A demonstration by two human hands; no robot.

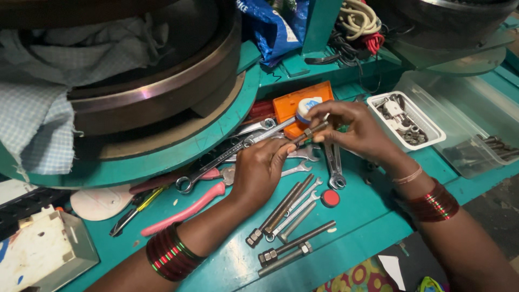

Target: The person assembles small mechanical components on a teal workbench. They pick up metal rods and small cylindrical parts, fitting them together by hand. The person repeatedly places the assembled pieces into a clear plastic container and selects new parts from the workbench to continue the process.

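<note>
Head view. Left hand (259, 168) is curled over the table (357, 216), fingertips pinching the lower end of a thin dark bolt (309, 132). Right hand (351, 127) grips the bolt's upper end with thumb and fingers; a small white tape roll (307, 107) sits against its fingertips, just above the bolt. The bolt is off the table, slanted, spanning between the two hands. Both wrists carry red bangles (435, 204).

Behind the hands: orange box (294, 103), partly covered by the tape roll. Under and between the hands: several spanners (238, 148), one long one running out to the left of the left hand. Left of the left hand: red-handled pliers (189, 208) lying flat. Near side of the hands: a row of long bolts (286, 211) with hex heads, lying roughly parallel, and a round red cap (330, 198) just beside them. Right of the right hand: white tray (432, 130) holding small metal parts. Far left, beyond the left hand: large round metal drum (162, 86) with checked cloth (38, 119) draped on it.
</note>
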